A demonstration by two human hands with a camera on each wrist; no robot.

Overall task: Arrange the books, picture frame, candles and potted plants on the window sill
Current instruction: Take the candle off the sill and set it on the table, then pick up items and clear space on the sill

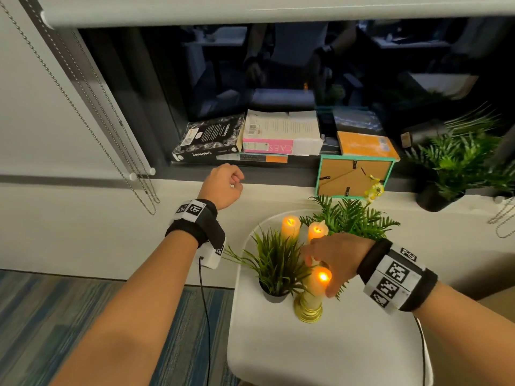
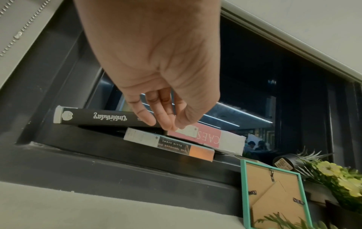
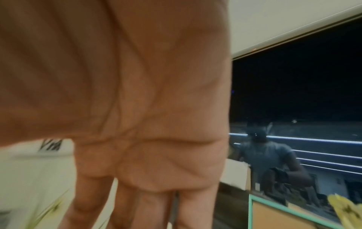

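Right hand (image 1: 333, 256) hovers, fingers spread, over gold-based candle (image 1: 313, 293) on white stool (image 1: 320, 358), not yet gripping; looks top-heavy and smooth, so grab low on the stem; left hand (image 1: 224, 185) loosely curled, empty, near books (image 1: 250, 137) on sill (image 1: 278, 174).

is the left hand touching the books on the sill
Apart. In the head view the left hand hangs loosely curled in front of the sill, with dark ledge visible between it and the books.
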